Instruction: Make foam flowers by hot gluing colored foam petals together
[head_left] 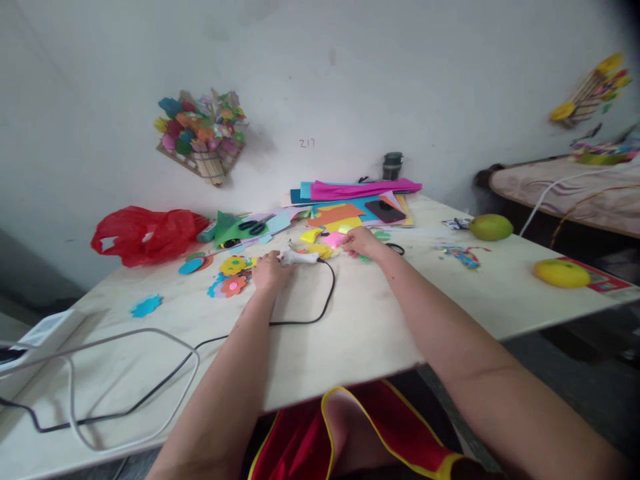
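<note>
White glue gun (300,257) with a black cord lies on the table. My left hand (271,270) rests at its left end, fingers spread near the yellow paper flower (233,265). Just below that flower is an orange flower (234,286) with a pink centre. My right hand (358,243) has its fingers pressed together at a pink paper piece (334,240); whether it grips the piece is too small to tell. Yellow paper pieces (311,235) lie to the left of the pink one.
Scissors (256,225), a red plastic bag (145,235) and stacked coloured sheets (337,215) with a phone (385,211) lie toward the wall. Mangoes (491,227) are at the right. Cables (150,390) cross the left side.
</note>
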A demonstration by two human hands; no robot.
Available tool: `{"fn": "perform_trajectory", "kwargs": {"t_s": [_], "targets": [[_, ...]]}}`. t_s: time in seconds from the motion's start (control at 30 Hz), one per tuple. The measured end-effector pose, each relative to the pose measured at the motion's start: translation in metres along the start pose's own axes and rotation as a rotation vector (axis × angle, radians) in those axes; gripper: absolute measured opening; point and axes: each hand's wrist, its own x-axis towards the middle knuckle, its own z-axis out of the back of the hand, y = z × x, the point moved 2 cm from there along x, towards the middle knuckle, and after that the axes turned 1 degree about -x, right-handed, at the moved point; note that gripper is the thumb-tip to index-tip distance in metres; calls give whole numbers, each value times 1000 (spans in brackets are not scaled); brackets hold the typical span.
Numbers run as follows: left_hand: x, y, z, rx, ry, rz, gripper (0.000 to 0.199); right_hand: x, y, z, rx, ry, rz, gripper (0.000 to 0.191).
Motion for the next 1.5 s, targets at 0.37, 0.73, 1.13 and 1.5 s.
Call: {"fn": "perform_trajectory", "kwargs": {"t_s": [0.37,0.73,1.13,1.5], "targets": [[6,4,-8,-79,-18,24,48,-9,12,0,6,30,-28,29],[7,6,-8,-124,-2,17,50,-4,9,-2,68,27,12,21],[8,8,-9,-105,-29,10,45,1,4,3,-44,-15,121,16],[10,11,-10,-127,-47,-21,43,3,2,1,26,86,19,16]]}}
